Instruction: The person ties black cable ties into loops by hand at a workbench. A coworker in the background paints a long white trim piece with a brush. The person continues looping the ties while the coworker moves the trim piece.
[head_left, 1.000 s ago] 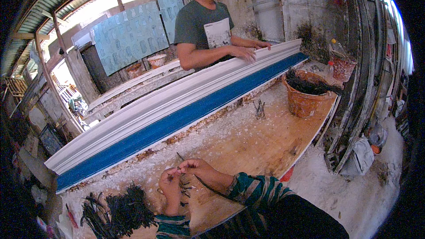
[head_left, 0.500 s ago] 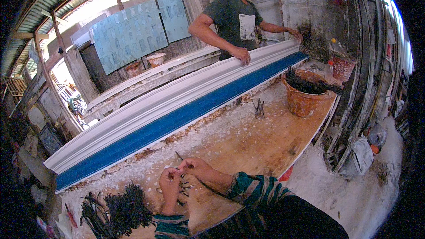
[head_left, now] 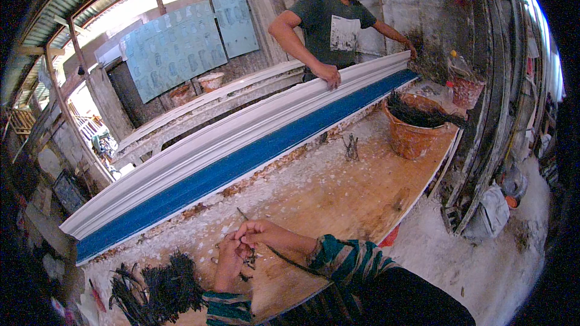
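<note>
My left hand and my right hand meet over the near part of the workbench, fingers pinched together and touching. A thin dark strip runs through my right hand; one end pokes out beyond the fingers and the rest trails toward my lap. What my left fingertips grip is too small to make out. Under my hands lie several short dark scraps. Left of my left hand, a heap of dark strips rests on the bench.
Across the bench, a person holds a long white moulding beside a blue strip. An orange tub of dark strips stands at the right, and a small dark bundle lies mid-bench. Long boards lean at the right.
My hands have come closer together and turned slightly, with my left hand shifting a little left. The person across the bench has leaned right, one arm reaching farther along the moulding.
</note>
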`<action>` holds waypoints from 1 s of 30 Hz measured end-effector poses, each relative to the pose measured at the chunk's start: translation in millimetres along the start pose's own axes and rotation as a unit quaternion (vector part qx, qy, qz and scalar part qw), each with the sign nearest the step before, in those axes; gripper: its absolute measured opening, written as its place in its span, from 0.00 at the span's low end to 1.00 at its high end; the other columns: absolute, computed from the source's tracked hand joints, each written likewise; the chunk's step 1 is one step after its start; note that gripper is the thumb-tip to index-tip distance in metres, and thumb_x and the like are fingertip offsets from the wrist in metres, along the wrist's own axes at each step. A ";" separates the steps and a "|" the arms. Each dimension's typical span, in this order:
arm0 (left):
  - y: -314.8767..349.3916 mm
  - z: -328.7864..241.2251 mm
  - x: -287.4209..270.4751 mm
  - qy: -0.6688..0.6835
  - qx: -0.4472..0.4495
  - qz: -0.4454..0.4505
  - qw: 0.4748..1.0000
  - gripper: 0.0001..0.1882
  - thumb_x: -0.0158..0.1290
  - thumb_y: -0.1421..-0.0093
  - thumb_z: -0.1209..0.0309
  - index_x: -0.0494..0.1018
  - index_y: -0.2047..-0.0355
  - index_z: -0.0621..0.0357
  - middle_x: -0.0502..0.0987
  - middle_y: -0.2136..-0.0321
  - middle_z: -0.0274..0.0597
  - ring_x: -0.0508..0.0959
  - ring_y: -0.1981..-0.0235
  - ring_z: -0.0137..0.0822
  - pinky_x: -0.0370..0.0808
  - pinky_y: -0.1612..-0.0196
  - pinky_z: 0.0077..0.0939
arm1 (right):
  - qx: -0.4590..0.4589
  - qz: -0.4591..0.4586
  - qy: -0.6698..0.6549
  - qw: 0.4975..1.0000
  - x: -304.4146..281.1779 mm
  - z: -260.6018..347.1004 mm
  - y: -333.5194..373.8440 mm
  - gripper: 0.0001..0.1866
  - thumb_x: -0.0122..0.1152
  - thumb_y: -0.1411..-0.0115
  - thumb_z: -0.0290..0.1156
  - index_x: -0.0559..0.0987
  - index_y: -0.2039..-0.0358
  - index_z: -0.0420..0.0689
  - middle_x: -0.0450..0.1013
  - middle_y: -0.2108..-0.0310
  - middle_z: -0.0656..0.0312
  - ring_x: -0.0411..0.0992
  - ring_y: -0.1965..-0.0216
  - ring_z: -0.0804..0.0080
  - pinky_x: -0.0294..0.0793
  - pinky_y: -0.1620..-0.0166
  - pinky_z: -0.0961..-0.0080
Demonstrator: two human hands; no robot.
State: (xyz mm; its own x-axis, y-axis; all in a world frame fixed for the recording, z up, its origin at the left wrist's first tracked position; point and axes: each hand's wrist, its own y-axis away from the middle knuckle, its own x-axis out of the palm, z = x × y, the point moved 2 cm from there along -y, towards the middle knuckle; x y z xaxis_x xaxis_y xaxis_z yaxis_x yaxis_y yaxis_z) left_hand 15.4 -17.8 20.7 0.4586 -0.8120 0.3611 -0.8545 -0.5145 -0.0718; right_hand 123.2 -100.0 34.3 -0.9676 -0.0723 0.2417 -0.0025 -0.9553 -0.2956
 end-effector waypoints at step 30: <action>10.6 -6.9 16.3 0.099 0.066 0.001 0.993 0.16 0.54 0.49 0.67 0.65 0.61 0.56 0.72 0.73 0.32 0.72 0.70 0.25 0.70 0.70 0.16 | -0.028 -0.092 -0.225 0.970 0.8 1.6 0.3 0.04 0.52 0.47 0.28 0.69 0.70 0.47 0.68 0.73 0.69 0.67 0.69 0.79 0.66 0.65 0.83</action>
State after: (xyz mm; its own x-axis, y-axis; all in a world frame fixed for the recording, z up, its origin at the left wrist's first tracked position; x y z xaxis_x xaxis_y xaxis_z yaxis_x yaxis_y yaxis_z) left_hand 12.1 -34.6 32.2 0.3892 -0.7489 0.5363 -0.8093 -0.5561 -0.1891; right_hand 122.8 -100.8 35.8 -0.7411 -0.0315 0.6707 -0.1916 -0.9475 -0.2562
